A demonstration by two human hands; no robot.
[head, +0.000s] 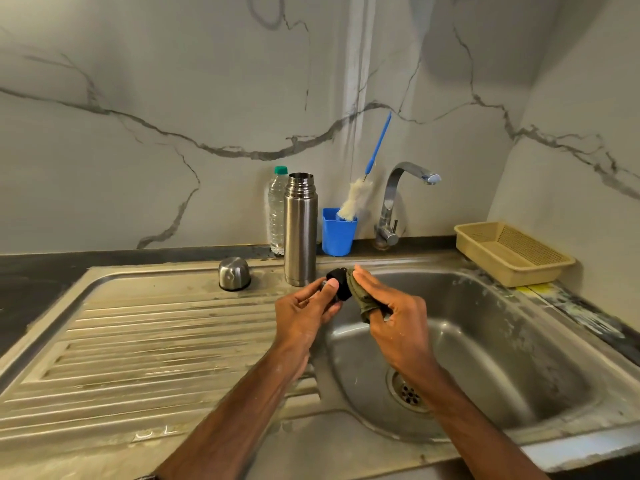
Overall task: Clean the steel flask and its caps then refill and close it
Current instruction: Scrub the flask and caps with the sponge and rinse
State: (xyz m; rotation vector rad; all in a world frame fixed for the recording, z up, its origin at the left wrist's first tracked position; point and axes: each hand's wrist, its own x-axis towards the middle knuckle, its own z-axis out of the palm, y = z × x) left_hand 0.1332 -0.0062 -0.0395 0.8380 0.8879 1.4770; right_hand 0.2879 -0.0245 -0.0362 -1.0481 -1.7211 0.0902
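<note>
The steel flask stands open and upright on the drainboard by the basin's back left corner. Its steel outer cap sits upside down to the left of it. My left hand grips the small black inner cap over the basin's left rim. My right hand holds a dark green scrub pad pressed against that cap.
A clear plastic water bottle with a green lid stands behind the flask. A blue cup holds a blue-handled bottle brush. The tap rises behind the sink basin. A beige basket sits at the right.
</note>
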